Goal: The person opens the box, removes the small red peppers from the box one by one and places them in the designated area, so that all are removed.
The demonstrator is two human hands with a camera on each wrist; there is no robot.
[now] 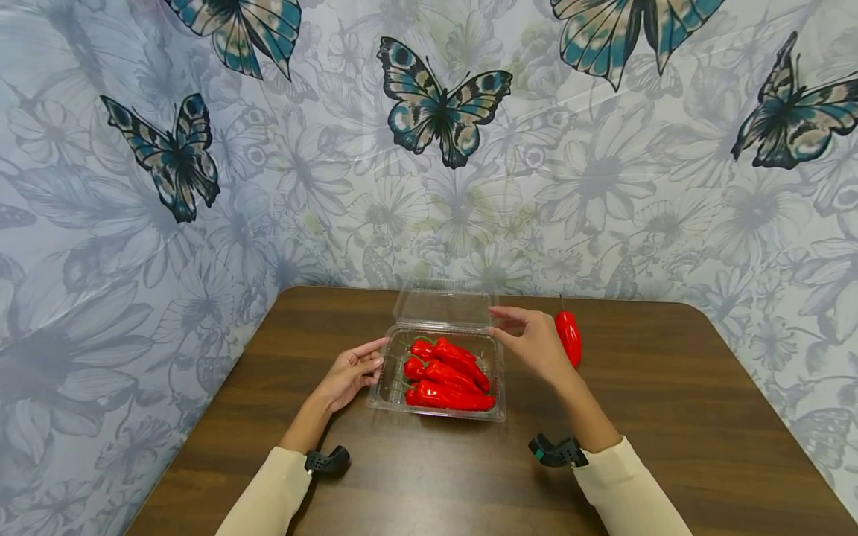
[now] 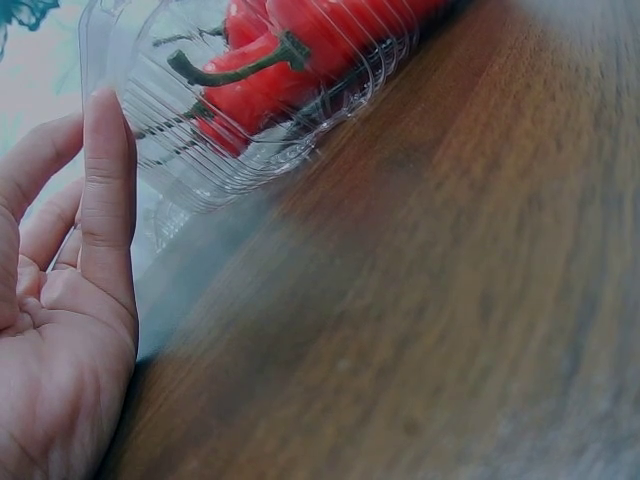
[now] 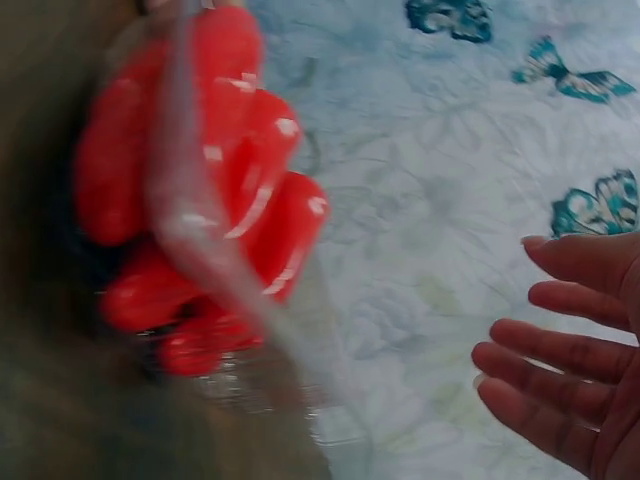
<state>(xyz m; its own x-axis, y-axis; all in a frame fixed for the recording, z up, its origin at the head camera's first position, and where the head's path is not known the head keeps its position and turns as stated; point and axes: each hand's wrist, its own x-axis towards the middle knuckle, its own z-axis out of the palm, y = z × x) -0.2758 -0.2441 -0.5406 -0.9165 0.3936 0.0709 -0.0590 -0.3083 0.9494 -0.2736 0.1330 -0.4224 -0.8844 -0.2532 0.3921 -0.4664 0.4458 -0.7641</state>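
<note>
A clear plastic clamshell box [image 1: 392, 387] stands on the table with its lid [image 1: 442, 304] raised at the back. Several glossy red peppers [image 1: 445, 397] with green stems lie inside it, side by side. My left hand [image 1: 351, 372] is at the box's left side, its fingertips touching the rim; in the left wrist view those fingers [image 2: 110, 200] look fairly straight. Near the right back corner, beside the lid, is my right hand [image 1: 532, 339]. The right wrist view shows its fingers [image 3: 550, 345] spread, holding nothing. Another red pepper [image 1: 568, 339] lies on the table, just right of that hand.
The brown wooden table [image 1: 429, 484] extends to both sides and in front of the box. Behind it hangs a butterfly-patterned backdrop [image 1: 456, 208]. Each wrist wears a black strap [image 1: 559, 451].
</note>
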